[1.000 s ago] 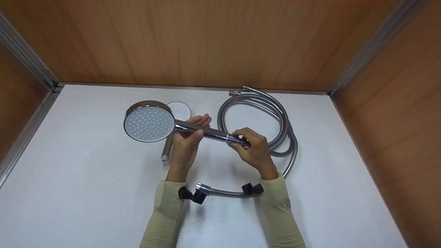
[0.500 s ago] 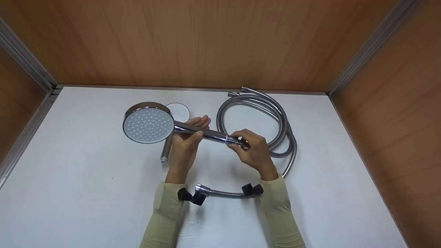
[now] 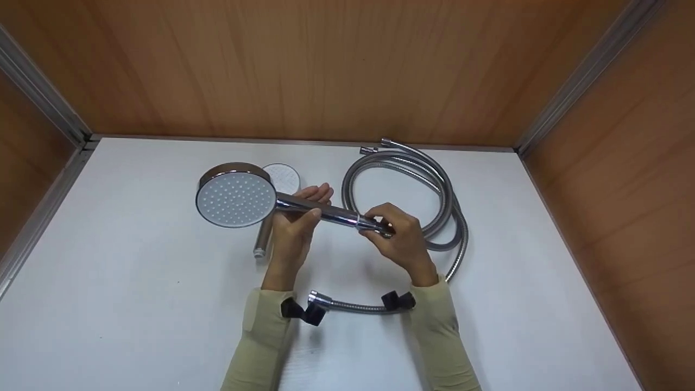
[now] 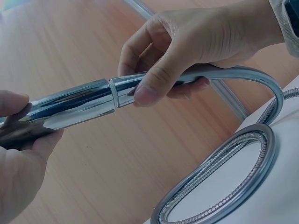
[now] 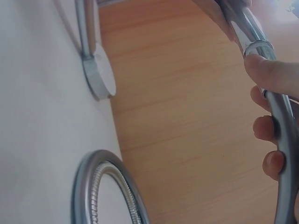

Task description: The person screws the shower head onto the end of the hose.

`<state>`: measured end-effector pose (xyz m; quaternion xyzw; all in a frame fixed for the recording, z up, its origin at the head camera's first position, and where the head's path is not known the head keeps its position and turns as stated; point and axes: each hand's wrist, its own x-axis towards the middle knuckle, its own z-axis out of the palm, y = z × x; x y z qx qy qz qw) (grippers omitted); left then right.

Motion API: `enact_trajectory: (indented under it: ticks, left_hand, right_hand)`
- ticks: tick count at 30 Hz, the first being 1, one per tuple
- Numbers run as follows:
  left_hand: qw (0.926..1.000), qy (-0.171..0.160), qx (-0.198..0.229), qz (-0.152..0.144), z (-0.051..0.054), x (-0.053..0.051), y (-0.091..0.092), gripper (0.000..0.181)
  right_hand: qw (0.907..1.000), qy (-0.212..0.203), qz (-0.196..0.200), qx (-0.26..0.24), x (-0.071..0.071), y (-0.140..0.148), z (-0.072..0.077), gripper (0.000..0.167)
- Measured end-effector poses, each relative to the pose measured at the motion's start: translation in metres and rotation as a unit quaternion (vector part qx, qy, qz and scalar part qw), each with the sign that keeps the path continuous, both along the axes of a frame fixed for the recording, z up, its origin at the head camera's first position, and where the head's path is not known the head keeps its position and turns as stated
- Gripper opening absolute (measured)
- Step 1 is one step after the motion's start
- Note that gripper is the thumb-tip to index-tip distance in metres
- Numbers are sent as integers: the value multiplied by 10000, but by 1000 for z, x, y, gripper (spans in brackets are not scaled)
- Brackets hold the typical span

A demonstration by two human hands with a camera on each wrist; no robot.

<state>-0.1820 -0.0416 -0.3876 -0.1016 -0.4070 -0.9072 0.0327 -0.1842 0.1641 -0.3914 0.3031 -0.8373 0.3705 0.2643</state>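
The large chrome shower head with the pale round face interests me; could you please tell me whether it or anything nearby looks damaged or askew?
Nothing stands out as damaged or askew. The shower head's chrome handle lines up with the smooth silver hose fitting; a thin ring marks the joint, but I cannot tell how tight it is.

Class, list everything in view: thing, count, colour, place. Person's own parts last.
Large shower head: one, chrome, pale face, in left hand
Small shower head: one, silver, white face, on table
Smooth hose: apparently one, grey, right hand to table
Ribbed hose: apparently one, silver, on table
Table: one, white, below
Wooden panels: three, brown, around table
Metal rails: several, grey, edging panels
Wrist mounts: two, black, on wrists
Sleeves: two, khaki, on arms
Left hand: one, on handle
Right hand: one, on smooth hose
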Motion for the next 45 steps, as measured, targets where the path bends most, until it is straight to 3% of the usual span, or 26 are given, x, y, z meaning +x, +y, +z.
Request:
enact_trajectory:
  ticks: [12, 20, 26, 38, 45]
  left_hand:
    - [9998, 110, 132, -94, -2, -1, -1, 44]
    - [9997, 125, 176, -70, -6, -1, -1, 46]
    - [9997, 127, 222, -37, -6, -1, -1, 45]
    - [9984, 105, -429, 355, 1, 2, 3, 45]
    - [9980, 132, -534, 318, 2, 2, 3, 45]
  right_hand:
    - [9999, -146, 90, -21, 2, 0, 1, 20]
    - [9997, -192, -66, 101, 1, -2, 0, 31]
    - [9999, -84, 39, -45, 0, -3, -2, 23]
    - [9995, -279, 122, -103, 0, 1, -2, 22]
    - [9989, -441, 162, -93, 2, 2, 0, 21]
